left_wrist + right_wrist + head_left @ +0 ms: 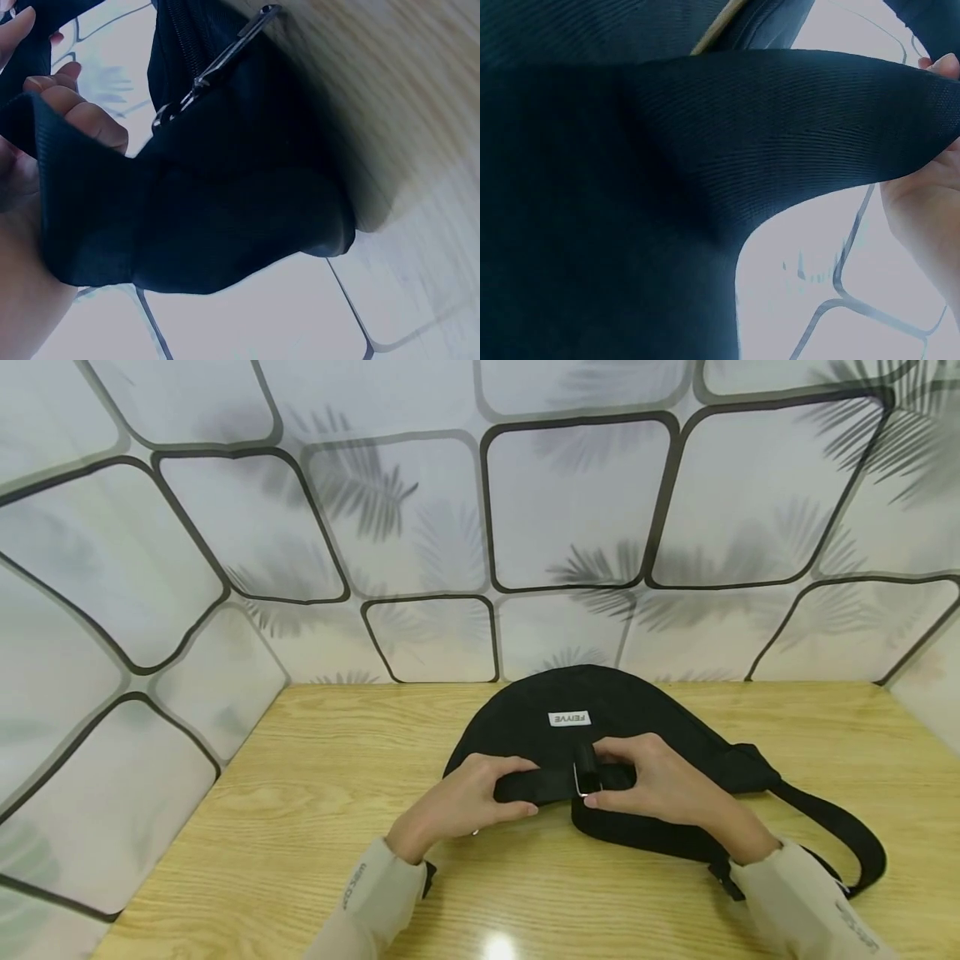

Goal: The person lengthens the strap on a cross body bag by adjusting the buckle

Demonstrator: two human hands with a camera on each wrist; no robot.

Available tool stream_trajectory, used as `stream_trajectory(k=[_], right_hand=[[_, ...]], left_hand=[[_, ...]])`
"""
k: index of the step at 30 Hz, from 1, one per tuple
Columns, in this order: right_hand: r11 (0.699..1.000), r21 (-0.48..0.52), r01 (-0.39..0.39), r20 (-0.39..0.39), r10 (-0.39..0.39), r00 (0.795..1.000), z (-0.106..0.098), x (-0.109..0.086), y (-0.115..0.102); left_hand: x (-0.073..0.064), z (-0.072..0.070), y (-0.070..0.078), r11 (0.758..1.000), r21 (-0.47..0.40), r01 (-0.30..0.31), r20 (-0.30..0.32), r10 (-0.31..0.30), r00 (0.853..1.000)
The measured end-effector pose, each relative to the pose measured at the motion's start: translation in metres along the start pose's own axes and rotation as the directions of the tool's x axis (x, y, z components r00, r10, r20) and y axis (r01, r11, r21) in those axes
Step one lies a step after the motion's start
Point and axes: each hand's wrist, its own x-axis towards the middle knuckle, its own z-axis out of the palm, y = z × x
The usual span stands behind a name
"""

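A black fabric sling bag lies on the table, its white label upside down in the head view. Over its near edge, my left hand grips the flat black strap between thumb and fingers. My right hand pinches the same strap just right of a metal slider buckle, where the webbing stands up in a fold. Below the right hand, a loop of strap hangs toward the table. In the left wrist view, a metal zipper pull dangles beside the zipper.
The bag rests on a light wood table. A patterned curtain stands behind and at the left. At the right, the strap's far end curves in a wide loop on the tabletop. Small black pieces show by the sleeve cuffs.
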Motion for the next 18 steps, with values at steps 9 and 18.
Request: stream_trajectory(k=[9,18], right_hand=[[0.999,-0.018,-0.027,-0.015,0.027,1.0,-0.003,-0.005,0.003],[0.998,-0.036,-0.06,-0.031,0.059,0.998,-0.01,-0.008,0.006]], left_hand=[[-0.003,-0.007,-0.006,0.998,0.05,-0.024,-0.017,0.025,1.0],[-0.006,-0.014,-0.013,1.0,0.022,-0.019,-0.018,0.019,1.0]])
